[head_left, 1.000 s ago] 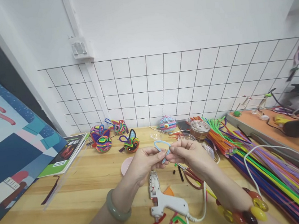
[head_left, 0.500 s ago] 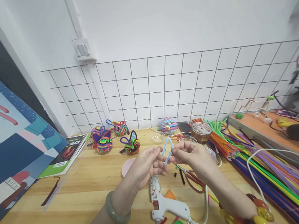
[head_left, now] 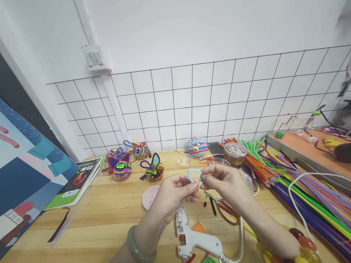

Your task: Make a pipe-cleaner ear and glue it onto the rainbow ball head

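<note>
My left hand (head_left: 174, 194) and my right hand (head_left: 225, 184) meet over the middle of the wooden table (head_left: 80, 245). Both pinch the ends of a light blue pipe cleaner (head_left: 194, 173), which is bent into a small rounded loop above my fingertips. A white hot glue gun (head_left: 193, 236) lies on the table just below my hands, its cord running off to the right. A green bangle sits on my left wrist and a chunky bead bracelet on my right.
Red-handled scissors (head_left: 225, 206) lie under my right hand. A pink dish (head_left: 150, 196) sits left of my hands. Colourful pipe-cleaner figures (head_left: 152, 168) stand at the back. A large heap of pipe cleaners (head_left: 315, 199) covers the right side. Books (head_left: 76, 184) lie at the left.
The pipe cleaner went from a wide arch to a narrow pointed fold, and now forms a small round loop. My hands stayed close together in the same place.
</note>
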Motion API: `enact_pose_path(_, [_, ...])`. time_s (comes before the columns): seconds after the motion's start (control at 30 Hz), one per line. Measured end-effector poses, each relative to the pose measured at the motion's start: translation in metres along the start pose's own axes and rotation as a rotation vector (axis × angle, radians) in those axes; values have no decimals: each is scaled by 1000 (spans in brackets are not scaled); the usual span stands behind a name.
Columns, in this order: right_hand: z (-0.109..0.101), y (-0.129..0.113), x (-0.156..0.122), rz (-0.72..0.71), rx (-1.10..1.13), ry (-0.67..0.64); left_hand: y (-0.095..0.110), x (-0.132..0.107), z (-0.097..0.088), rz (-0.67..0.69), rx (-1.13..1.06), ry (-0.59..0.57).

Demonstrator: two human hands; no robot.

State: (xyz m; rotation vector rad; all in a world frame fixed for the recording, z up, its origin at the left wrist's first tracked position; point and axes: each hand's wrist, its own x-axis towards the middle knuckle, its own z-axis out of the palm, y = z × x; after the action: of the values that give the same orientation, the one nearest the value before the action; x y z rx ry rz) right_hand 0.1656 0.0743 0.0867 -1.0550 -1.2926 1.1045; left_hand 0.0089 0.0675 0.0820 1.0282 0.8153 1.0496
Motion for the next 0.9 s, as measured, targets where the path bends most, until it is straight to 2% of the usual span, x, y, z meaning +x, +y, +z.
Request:
enact_pose_path(0.2, [0, -1, -3, -21, -92, 15, -1, 2, -3, -27, -45, 12])
enact_pose_path(0.47, [1, -6, -1, 99, 65, -4, 1, 5, -6, -16, -2, 80])
enact_pose_path(0.73, [-2, -4, 1, 108, 205, -92, 4, 4, -9, -8, 25, 81])
enact_pose_path(0.9, [-3, -3, 1, 99, 165, -99, 6, 3, -11, -9, 10, 52])
